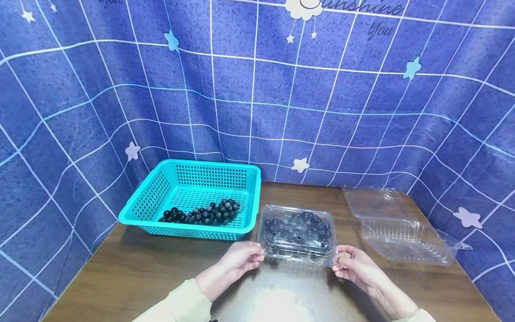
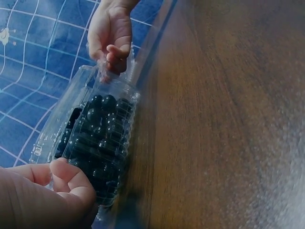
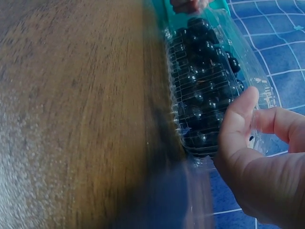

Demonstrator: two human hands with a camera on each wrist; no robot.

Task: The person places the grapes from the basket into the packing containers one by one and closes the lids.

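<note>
A transparent plastic clamshell box (image 1: 297,237) full of dark grapes (image 2: 97,126) lies in front of me on the table, its lid down over the fruit. My left hand (image 1: 237,263) pinches the box's near left corner at the rim between thumb and fingers. At the near right corner, my right hand (image 1: 358,270) pinches the rim the same way. The right wrist view shows the right thumb (image 3: 240,112) along the box's edge, with grapes behind the ribbed wall.
Left of the box stands a turquoise plastic basket (image 1: 189,230) with more dark grapes (image 1: 213,214) in its near part. A second transparent clamshell (image 1: 406,243) lies at the right with its lid (image 1: 374,203) folded back. A blue gridded curtain (image 1: 273,112) surrounds the wooden table (image 1: 132,277).
</note>
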